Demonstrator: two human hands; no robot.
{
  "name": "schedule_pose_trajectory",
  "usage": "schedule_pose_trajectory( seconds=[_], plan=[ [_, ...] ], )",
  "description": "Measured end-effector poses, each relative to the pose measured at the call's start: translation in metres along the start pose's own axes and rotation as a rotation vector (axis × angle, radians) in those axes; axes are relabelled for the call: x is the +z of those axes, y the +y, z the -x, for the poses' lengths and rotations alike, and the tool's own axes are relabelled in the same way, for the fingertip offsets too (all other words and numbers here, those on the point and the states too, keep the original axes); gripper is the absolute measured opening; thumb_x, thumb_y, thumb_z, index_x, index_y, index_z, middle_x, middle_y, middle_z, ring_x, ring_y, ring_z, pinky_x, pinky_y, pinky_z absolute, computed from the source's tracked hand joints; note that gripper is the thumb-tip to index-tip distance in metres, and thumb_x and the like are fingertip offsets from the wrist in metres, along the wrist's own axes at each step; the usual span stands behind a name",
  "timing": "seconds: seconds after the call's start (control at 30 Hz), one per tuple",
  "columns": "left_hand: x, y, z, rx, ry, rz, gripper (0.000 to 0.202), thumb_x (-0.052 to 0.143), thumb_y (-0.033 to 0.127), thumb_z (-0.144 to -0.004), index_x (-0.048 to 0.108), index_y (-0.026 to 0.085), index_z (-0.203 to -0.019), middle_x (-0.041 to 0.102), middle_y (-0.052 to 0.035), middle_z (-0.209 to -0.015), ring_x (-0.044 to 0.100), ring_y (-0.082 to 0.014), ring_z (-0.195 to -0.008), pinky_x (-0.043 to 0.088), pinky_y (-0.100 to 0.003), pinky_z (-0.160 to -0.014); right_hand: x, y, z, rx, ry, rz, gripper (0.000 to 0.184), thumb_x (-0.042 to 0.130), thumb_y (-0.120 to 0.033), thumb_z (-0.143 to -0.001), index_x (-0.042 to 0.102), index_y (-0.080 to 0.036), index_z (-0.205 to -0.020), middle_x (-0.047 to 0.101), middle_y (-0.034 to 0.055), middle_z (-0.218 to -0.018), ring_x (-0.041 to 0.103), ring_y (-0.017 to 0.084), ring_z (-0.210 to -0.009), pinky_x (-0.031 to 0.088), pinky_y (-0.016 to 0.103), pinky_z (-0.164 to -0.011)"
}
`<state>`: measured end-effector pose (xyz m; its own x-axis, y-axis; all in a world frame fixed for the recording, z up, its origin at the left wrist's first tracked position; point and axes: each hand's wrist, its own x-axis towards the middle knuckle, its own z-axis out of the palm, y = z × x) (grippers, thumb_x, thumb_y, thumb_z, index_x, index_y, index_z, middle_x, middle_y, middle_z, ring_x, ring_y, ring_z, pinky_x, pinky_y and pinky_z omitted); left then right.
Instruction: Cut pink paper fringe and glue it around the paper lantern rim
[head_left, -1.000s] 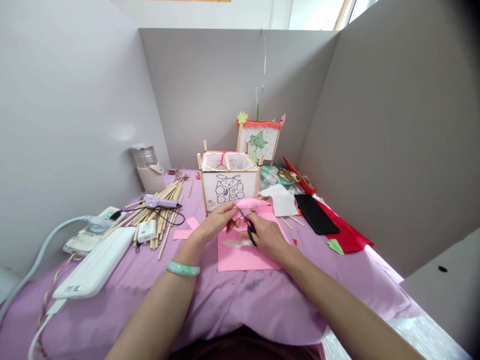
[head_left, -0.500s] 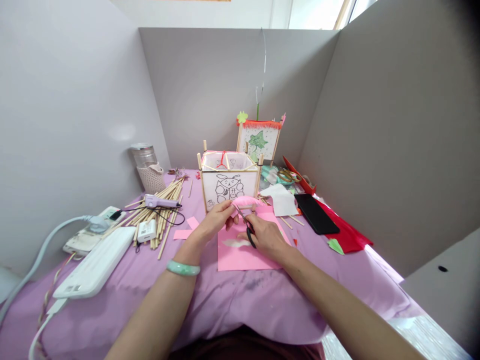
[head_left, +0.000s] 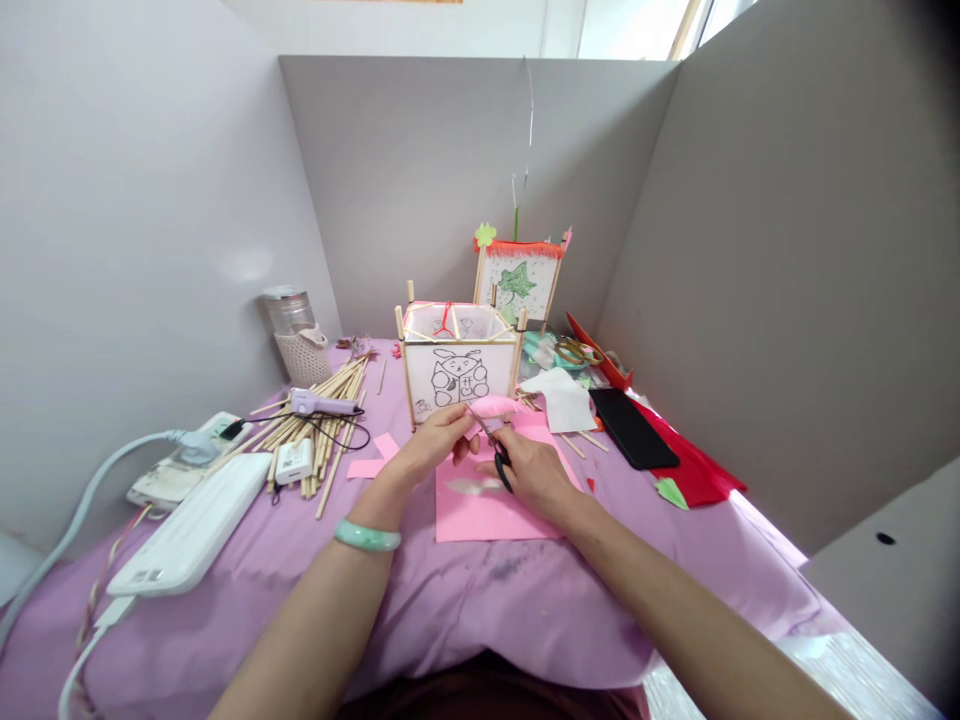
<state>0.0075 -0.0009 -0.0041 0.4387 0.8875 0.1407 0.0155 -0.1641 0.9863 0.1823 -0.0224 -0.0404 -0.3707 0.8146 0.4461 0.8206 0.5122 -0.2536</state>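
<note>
My left hand (head_left: 444,440) pinches one end of a curved pink paper strip (head_left: 495,405). The fingers of my right hand (head_left: 534,465) are wrapped round black-handled scissors (head_left: 501,470), whose blades point up and left at the strip near my left fingertips. Whether the blades meet the paper is too small to tell. Below both hands lies a pink paper sheet (head_left: 480,520) with a pale patch on it. Just behind them stands a square stick-framed lantern (head_left: 460,380) with a rabbit drawn on its white front panel.
Left are wooden sticks (head_left: 337,435), a purple glue gun (head_left: 322,403), a white power bank (head_left: 191,525) and a glass bottle (head_left: 294,335). On the right lie white paper (head_left: 562,398), a black phone (head_left: 634,428) and red cloth (head_left: 697,465). Behind stands a leaf-decorated lantern (head_left: 517,283).
My left fingertips and the pink strip have dropped very slightly. The scissors are still in my right hand, their blades at the strip; the rest looks the same.
</note>
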Motion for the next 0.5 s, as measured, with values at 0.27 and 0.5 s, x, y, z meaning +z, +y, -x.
schedule_pose_trajectory(
  seconds=[0.27,0.5],
  plan=[
    [0.0009,0.0012,0.0010,-0.021,-0.040,-0.022,0.019,0.048,0.033,-0.084,0.047,0.016,-0.075,0.055,0.0020,-0.059,0.046,-0.0060,-0.042,0.033,-0.019,-0.042,-0.0026,-0.0023,0.0002,0.015,-0.029,-0.001,0.029,0.053,-0.043,-0.086,0.054,-0.018,-0.099,0.066,0.0033,-0.086,0.063,0.017,-0.075,0.036,0.024,-0.060],
    [0.0009,0.0020,0.0013,-0.014,-0.037,-0.018,0.021,0.049,0.034,-0.084,0.045,0.016,-0.072,0.055,0.0017,-0.059,0.046,-0.0061,-0.043,0.033,-0.020,-0.043,-0.0014,-0.0012,-0.0015,0.028,-0.028,0.011,0.026,0.055,-0.041,-0.086,0.056,-0.017,-0.098,0.067,0.0034,-0.083,0.064,0.017,-0.075,0.037,0.023,-0.059]
  ],
)
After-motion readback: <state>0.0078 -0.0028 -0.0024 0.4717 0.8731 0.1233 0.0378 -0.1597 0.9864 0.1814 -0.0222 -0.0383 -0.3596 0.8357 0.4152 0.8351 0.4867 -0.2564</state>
